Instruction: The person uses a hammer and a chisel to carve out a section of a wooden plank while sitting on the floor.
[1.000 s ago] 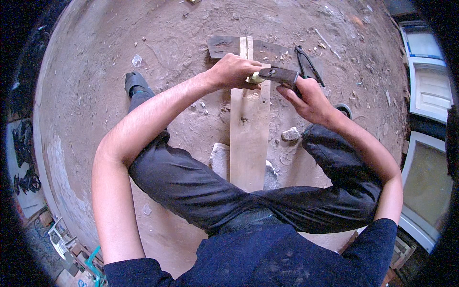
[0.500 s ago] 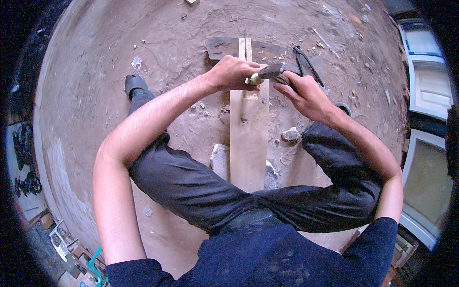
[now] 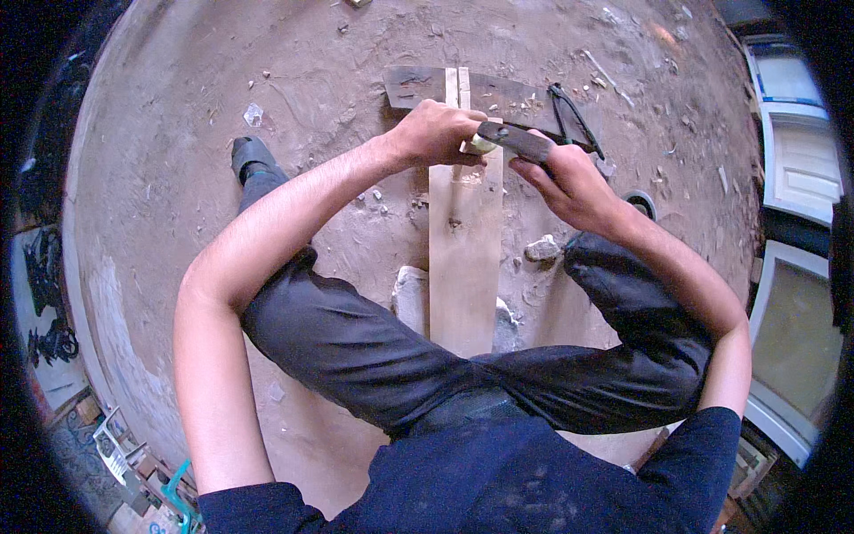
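A long pale wooden board [image 3: 464, 258] runs away from my lap between my legs, with a narrow strip-like end [image 3: 452, 86] farther off. My left hand [image 3: 436, 135] is closed above the board around a chisel [image 3: 481, 142]. Only its pale handle end shows; the blade is hidden by the fingers. My right hand [image 3: 574, 182] grips a hammer [image 3: 516, 141] close to its dark head, which lies over or against the chisel's handle end; contact is hard to tell. Shavings [image 3: 469, 176] sit on the board just below the left hand.
Under the board's far end, a dark slab [image 3: 416, 86] lies crosswise, and black pincers [image 3: 566, 116] rest at its right. Pale stones [image 3: 409, 298] and a smaller stone [image 3: 541, 248] flank the board. White framed panels [image 3: 796, 160] stand along the right side of the dirt floor [image 3: 338, 53].
The hammer has turned in my right hand, so its dark head now points left over the chisel's handle end. My left hand stays almost in place, still around the chisel.
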Tool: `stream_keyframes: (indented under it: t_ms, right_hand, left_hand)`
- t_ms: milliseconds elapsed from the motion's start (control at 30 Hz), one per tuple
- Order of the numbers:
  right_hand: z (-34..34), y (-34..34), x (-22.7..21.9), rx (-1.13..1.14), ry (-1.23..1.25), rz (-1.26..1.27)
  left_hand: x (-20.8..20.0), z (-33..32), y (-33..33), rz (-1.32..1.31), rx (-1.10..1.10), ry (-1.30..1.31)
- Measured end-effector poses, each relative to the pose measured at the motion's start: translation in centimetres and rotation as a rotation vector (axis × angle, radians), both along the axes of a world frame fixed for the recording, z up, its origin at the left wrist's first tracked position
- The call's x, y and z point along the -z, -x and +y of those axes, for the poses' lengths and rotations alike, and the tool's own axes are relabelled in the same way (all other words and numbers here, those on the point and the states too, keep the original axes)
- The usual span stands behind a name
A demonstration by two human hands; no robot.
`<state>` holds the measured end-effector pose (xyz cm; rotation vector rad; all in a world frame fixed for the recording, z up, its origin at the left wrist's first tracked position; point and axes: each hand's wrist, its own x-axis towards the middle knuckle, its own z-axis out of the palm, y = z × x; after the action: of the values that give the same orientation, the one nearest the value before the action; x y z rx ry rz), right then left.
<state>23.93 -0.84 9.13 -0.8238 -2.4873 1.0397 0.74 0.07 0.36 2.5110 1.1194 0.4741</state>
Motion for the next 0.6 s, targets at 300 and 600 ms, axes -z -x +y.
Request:
stream_keyframes:
  t_ms: [300, 600]
  right_hand:
    - [0.2, 0.0, 0.7, 0.047, 0.061, -0.033]
    - [0.7, -0.2, 1.2, 0.189, 0.236, -0.041]
  left_hand:
    - [-0.3, -0.2, 0.0, 0.032, -0.013, 0.020]
    - [0.1, -0.3, -0.1, -0.031, 0.101, -0.065]
